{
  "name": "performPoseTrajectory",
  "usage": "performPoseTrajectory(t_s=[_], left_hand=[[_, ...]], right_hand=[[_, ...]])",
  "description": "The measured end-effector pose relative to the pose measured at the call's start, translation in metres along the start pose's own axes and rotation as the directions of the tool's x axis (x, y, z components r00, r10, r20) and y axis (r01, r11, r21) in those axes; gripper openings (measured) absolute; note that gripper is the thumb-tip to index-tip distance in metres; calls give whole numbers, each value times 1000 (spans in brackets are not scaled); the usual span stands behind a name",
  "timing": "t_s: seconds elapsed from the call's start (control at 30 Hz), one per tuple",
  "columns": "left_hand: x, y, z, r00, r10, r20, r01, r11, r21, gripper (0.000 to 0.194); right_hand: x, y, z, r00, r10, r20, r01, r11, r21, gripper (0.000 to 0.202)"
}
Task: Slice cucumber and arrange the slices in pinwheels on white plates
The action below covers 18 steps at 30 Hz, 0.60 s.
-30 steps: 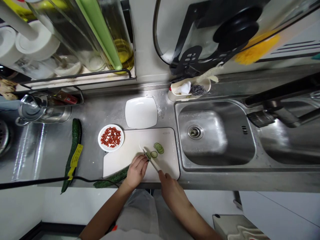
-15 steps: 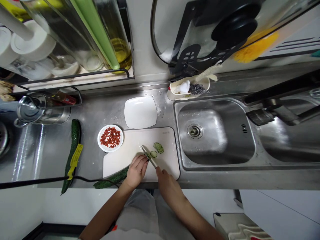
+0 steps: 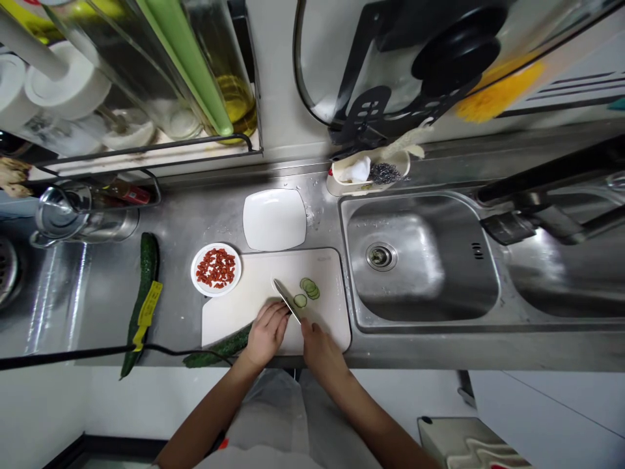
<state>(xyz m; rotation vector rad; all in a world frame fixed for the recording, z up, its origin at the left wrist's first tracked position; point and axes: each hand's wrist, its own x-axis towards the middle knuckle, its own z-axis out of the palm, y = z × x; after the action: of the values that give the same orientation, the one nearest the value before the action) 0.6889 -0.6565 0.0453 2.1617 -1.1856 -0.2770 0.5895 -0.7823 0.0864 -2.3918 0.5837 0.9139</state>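
My left hand (image 3: 267,331) is closed over the right end of a dark green cucumber (image 3: 219,348), which lies slantwise on the front of a white cutting board (image 3: 258,273). In my right hand (image 3: 319,348) is a knife (image 3: 287,298), its handle wrapped by my fingers and its blade pointing up and left. The blade stands right at the cucumber's cut end, by my left fingertips; whether it touches the board I cannot tell. Just right of the blade lies one cucumber slice (image 3: 300,301), with several overlapping slices (image 3: 310,287) behind it.
A dish of red berries (image 3: 215,269) overlaps the board's left corner. Behind the board sits a white square plate (image 3: 274,219). A yellow-labelled cucumber (image 3: 141,299) lies at left, a dark cord (image 3: 73,355) crossing it. At right is a steel sink (image 3: 420,260).
My right hand and the knife have shifted slightly up and left, close along the cucumber's cut end. My left hand keeps its place on the cucumber.
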Motion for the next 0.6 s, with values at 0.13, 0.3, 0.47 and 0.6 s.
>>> performPoseTrajectory(t_s=[0.13,0.3,0.47,0.6], left_hand=[[0,1,-1,1000,-6,5,6,1000,-8,29],[0,3,-2,1000,-19,3,19,1000,-8,27],[-1,1,-1,999,-2,-36,3,1000,12,25],[-2,1,0,999,1,-42,-1,1000,9,24]], right_hand=[[-5,3,-3,999,-9,-43,9,1000,16,40],[-26,5,-16,999,25,-29,-26,999,-38,37],[-49,8,-16,1000,11,-13,-12,995,-99,40],[-57,12,-7,999,5,-40,-9,995,-102,44]])
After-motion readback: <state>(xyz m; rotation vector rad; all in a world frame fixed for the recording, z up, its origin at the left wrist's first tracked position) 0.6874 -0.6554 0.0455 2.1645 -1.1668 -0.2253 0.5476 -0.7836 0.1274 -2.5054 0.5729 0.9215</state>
